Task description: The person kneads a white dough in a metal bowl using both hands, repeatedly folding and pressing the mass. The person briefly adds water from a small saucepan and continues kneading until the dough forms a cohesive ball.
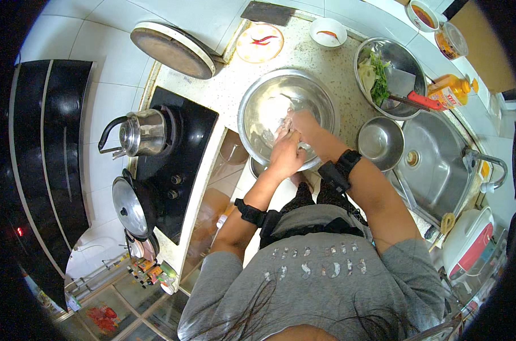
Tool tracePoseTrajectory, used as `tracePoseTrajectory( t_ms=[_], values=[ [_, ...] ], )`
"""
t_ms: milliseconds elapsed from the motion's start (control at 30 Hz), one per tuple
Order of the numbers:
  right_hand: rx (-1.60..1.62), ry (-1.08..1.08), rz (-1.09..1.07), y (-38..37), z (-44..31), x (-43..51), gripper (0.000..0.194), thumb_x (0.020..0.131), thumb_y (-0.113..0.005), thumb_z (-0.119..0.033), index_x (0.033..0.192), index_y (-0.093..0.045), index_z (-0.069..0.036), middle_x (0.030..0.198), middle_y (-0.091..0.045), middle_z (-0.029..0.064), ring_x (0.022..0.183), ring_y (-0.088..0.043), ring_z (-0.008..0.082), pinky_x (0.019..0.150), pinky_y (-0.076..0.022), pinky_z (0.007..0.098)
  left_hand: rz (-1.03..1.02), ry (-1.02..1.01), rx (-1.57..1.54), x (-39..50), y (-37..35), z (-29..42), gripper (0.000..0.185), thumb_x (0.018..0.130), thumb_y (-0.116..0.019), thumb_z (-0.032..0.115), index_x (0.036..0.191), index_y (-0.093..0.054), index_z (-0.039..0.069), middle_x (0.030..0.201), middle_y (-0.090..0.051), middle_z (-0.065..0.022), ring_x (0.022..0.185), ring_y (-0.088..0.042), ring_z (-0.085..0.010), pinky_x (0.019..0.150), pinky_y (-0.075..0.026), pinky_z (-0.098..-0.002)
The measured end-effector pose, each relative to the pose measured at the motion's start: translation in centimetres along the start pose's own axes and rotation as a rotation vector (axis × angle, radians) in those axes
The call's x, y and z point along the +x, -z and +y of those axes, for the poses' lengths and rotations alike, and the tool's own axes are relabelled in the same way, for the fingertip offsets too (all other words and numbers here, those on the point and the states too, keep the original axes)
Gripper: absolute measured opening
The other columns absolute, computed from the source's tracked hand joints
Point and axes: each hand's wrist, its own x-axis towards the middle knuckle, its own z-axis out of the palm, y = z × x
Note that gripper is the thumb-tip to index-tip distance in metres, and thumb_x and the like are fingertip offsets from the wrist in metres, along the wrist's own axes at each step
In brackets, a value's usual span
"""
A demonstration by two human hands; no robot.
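Observation:
Both hands are together inside a large stainless steel basin [322, 91] on the speckled countertop. My left hand [287, 153] comes in over the near rim, its fingers curled around a pale, shiny piece of food [285, 124] that may be raw meat. My right hand [305, 124] reaches deeper into the basin, fingertips at the same piece; its fingers are partly blurred and hidden, so its hold cannot be told. Behind the basin lie a patterned plate [260, 52] with red chilies and a white bowl [322, 27] with a red chili.
At right stand a steel bowl [411, 55] with leafy greens and a red-handled cleaver [424, 101], a steel pot [379, 143] and the sink [437, 157]. At left, a kettle [145, 134] and a lidded wok [130, 209] stand on the black hob [190, 123]. A round board [172, 49] leans on the wall.

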Motion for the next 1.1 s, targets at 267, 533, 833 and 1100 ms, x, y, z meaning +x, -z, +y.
tracePoseTrajectory(
  t_ms=[267,533,833,1100],
  values=[
    [0.330,0.109,0.112,-1.3,1.8,-1.7,0.027,0.099,-0.041,-0.015,0.111,-0.056,0.004,0.099,-0.061,0.0167,0.085,-0.063,0.0259,0.073,-0.0519,0.0393,-0.021,0.146,0.194,1.9,-1.7,0.0,0.052,0.076,-0.063,0.018,0.126,-0.056,0.006,0.123,-0.059,-0.0197,0.124,-0.047,-0.0363,0.111,-0.026,-0.0479],
    [0.798,-0.334,0.042,1.9,-6.5,-8.0,0.039,0.101,-0.030,-0.015,0.127,-0.048,0.007,0.118,-0.059,0.0227,0.091,-0.065,0.0296,0.077,-0.0550,0.0387,-0.227,0.143,0.048,2.1,-1.6,1.0,0.055,0.084,-0.056,0.023,0.134,-0.049,0.002,0.138,-0.047,-0.0236,0.130,-0.040,-0.0415,0.111,-0.028,-0.0413],
    [0.877,-0.220,0.050,1.3,-7.0,-5.0,0.035,0.100,-0.036,-0.018,0.108,-0.061,0.005,0.097,-0.068,0.0154,0.073,-0.067,0.0213,0.061,-0.0549,0.0288,0.142,0.434,-1.414,1.3,-3.8,-0.4,0.061,0.101,-0.039,0.038,0.146,-0.033,-0.003,0.150,-0.036,-0.0141,0.139,-0.032,-0.0233,0.114,-0.023,-0.0345],
    [0.768,-0.229,-0.055,0.5,-9.1,-12.6,0.071,0.097,-0.042,-0.054,0.142,-0.039,0.000,0.142,-0.043,0.0178,0.132,-0.038,0.0280,0.107,-0.0305,0.0381,0.182,0.497,-0.851,4.8,-3.5,-3.0,0.069,0.101,-0.032,0.055,0.138,-0.045,-0.001,0.139,-0.048,-0.0175,0.129,-0.044,-0.0250,0.108,-0.032,-0.0355]
  ],
)
